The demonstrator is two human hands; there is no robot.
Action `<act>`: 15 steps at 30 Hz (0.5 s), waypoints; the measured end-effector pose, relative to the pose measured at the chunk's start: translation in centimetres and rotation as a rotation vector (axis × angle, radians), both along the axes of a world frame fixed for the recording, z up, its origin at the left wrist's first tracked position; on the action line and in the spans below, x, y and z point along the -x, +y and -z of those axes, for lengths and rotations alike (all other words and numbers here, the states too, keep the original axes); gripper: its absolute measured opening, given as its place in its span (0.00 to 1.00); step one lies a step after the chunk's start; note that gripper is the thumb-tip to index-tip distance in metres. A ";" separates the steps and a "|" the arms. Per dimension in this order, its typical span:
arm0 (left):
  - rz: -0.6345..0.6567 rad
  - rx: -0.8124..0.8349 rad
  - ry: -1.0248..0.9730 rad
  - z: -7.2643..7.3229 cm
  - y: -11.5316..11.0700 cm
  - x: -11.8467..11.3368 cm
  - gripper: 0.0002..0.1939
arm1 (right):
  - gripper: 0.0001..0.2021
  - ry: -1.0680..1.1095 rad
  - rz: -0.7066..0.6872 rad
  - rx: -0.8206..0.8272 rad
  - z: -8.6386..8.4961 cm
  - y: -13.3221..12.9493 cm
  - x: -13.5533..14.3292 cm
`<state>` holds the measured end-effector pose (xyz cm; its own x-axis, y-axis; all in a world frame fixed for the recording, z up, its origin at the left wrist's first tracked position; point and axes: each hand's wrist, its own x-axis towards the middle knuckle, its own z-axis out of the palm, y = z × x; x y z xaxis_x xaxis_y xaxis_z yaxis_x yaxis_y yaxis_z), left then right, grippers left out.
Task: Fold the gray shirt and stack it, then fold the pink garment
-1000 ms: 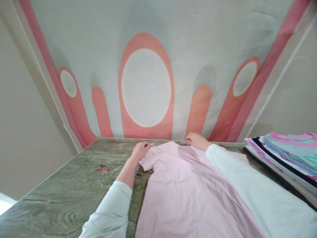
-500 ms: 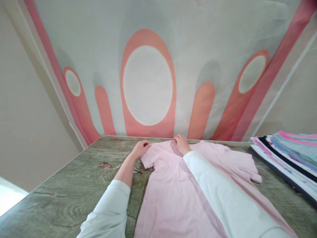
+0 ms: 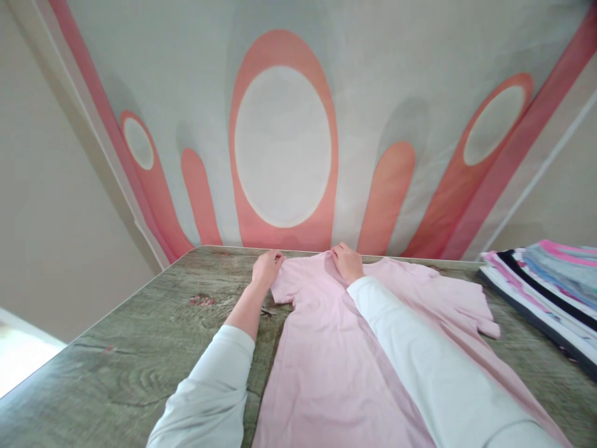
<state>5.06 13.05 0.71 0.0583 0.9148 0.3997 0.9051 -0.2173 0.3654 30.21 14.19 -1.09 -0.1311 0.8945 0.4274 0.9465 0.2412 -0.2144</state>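
A pink short-sleeved garment (image 3: pixel 326 348), like a T-shirt or dress, lies spread on the wood-patterned table with its neck toward the far edge and its lower end out of view. My left hand (image 3: pixel 267 269) is closed at the top of the left sleeve, fingertips pinching the cloth. By the collar, my right hand (image 3: pixel 347 262) pinches the shoulder fabric, and its forearm lies across the garment. A fold runs down the body beneath that forearm. The right sleeve lies loose, away from both hands.
Several folded clothes in a stack (image 3: pixel 545 298) sit at the right of the table (image 3: pixel 153 361). Behind the far edge rises a wall covering (image 3: pixel 373 74) with coral shapes and white ovals.
The view has tilted slightly, so the table and garment appear a little shifted. Both hands keep their places at the sleeve and the collar.
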 end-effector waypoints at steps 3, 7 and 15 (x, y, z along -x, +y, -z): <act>-0.007 -0.004 0.048 -0.8 -0.3 -0.6 0.08 | 0.16 -0.008 0.010 0.012 0.2 0.2 -0.1; 0.036 0.072 0.122 -2.5 -0.7 -1.7 0.07 | 0.14 -0.002 0.024 0.038 0.6 0.5 -0.1; 0.257 0.208 0.264 -2.2 -5.3 -7.8 0.10 | 0.12 0.099 -0.017 0.030 0.9 1.0 -0.6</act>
<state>12.88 7.80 2.95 0.3711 0.9167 0.1484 0.8994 -0.3945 0.1881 30.82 15.19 -1.97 -0.1045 0.9051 0.4122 0.9163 0.2488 -0.3139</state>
